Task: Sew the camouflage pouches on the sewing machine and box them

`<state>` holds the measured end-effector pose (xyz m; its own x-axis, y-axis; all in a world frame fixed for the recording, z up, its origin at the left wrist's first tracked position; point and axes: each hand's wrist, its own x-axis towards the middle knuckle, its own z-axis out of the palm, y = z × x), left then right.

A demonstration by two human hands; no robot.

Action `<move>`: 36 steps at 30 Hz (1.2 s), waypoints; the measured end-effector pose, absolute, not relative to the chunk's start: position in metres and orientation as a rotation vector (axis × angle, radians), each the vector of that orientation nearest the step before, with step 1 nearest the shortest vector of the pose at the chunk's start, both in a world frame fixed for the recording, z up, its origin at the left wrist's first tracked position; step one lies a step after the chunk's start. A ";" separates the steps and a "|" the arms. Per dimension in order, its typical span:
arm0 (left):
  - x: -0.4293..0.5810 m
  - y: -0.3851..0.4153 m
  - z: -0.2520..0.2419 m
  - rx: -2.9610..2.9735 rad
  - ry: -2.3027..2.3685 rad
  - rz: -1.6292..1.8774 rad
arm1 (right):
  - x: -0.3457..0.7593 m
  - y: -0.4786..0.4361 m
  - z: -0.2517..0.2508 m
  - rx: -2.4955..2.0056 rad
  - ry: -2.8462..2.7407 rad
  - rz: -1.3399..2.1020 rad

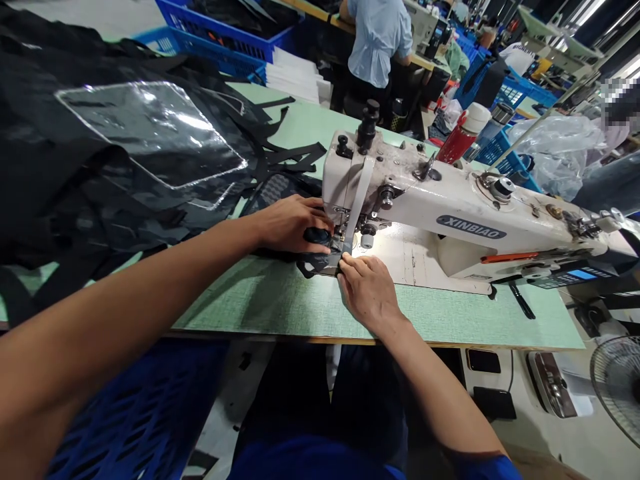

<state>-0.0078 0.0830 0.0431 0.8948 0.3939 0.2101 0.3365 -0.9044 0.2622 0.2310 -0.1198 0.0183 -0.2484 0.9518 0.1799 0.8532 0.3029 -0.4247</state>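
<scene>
A white sewing machine (415, 180) stands on the green worktable, its needle area lit. Black fabric (313, 257) lies under and left of the presser foot. My left hand (295, 223) is closed on a bunched part of this fabric, just left of the needle. In front of the foot, my right hand (369, 288) has its fingertips together on the fabric's dark edge at the needle plate. What lies beneath those fingertips is partly hidden.
A large heap of black fabric with a clear plastic window (160, 130) covers the table's left side. A red bottle (463, 133) stands behind the machine. Blue crates (240, 33) are at the back, where a person (377, 40) sits. A fan (620, 380) is at right.
</scene>
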 end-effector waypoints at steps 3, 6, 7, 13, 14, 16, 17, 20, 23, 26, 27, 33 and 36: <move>-0.004 0.092 0.044 2.828 0.541 0.407 | 0.232 -0.109 0.023 -1.624 -2.216 0.289; 0.000 0.098 0.044 2.831 0.629 0.417 | 0.232 -0.100 0.026 -1.649 -2.230 0.253; 0.001 0.099 0.043 2.832 0.658 0.418 | 0.232 -0.099 0.026 -1.663 -2.234 0.244; 0.000 0.091 0.037 2.849 0.726 0.408 | 0.234 -0.095 0.022 -1.677 -2.202 0.242; 0.000 0.089 0.036 2.850 0.752 0.414 | 0.235 -0.095 0.021 -1.672 -2.192 0.245; -0.001 0.086 0.034 2.845 0.790 0.425 | 0.236 -0.094 0.020 -1.673 -2.182 0.244; -0.001 0.085 0.034 2.842 0.800 0.425 | 0.236 -0.094 0.020 -1.682 -2.183 0.241; -0.001 0.083 0.035 2.836 0.869 0.428 | 0.236 -0.093 0.020 -1.723 -2.186 0.227; -0.002 0.077 0.039 2.831 0.949 0.410 | 0.236 -0.092 0.020 -1.724 -2.177 0.224; 0.000 0.062 0.046 2.845 1.024 0.367 | 0.235 -0.093 0.019 -1.725 -2.144 0.208; 0.002 0.054 0.047 2.860 1.072 0.363 | 0.234 -0.093 0.019 -1.725 -2.135 0.201; 0.019 0.015 0.043 2.896 1.361 0.420 | 0.227 -0.102 0.022 -1.511 -2.178 0.291; 0.016 0.032 0.035 2.857 1.311 0.379 | 0.228 -0.108 0.023 -1.372 -2.196 0.453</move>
